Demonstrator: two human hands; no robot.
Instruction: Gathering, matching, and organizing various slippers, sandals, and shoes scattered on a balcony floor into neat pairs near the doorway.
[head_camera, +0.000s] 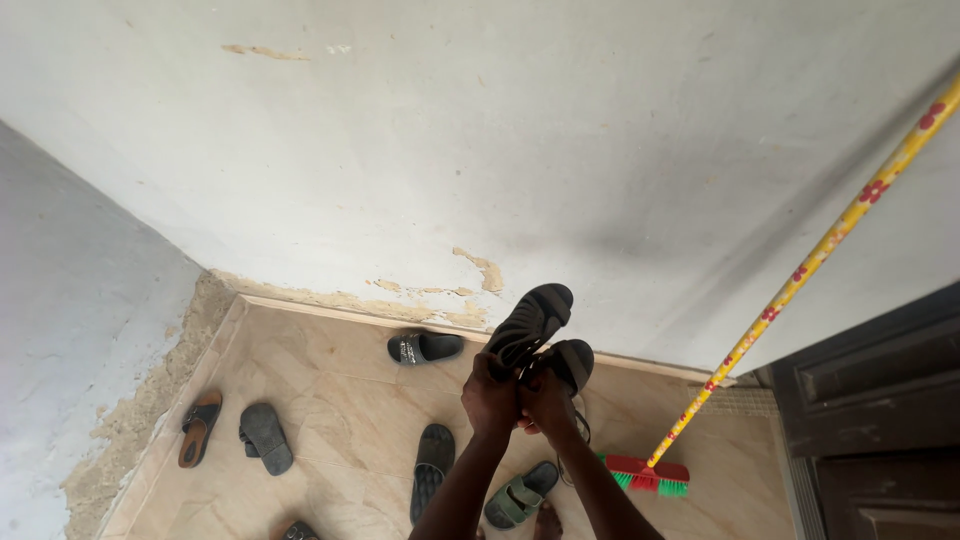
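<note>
Both hands are raised together over the tiled floor (330, 390), each grip closed on a dark sandal: the left hand (489, 398) holds the upper sandal (530, 322), sole tilted up toward the wall, and the right hand (548, 400) holds the lower sandal (572, 362) just beside it, the two nearly touching. A thin dark strap or cord dangles below the right hand, hard to make out.

On the floor I count six more pieces of footwear: a black slide (425, 347) far, by the wall; a brown sandal (200, 427) at the left edge; a grey slipper (266, 437) overturned just beside it; a dark slide (432, 470) near the arms; a green strapped sandal (520, 494) partly hidden behind the forearms; and one dark piece (298, 531) cut off by the near edge.

One broom (648, 474), red head with green bristles, leans at the right, its yellow flowered handle (820, 250) running up out of view. A dark door (880, 420) is cut off at the far right. The white wall (480, 130) shows peeled patches near its foot
</note>
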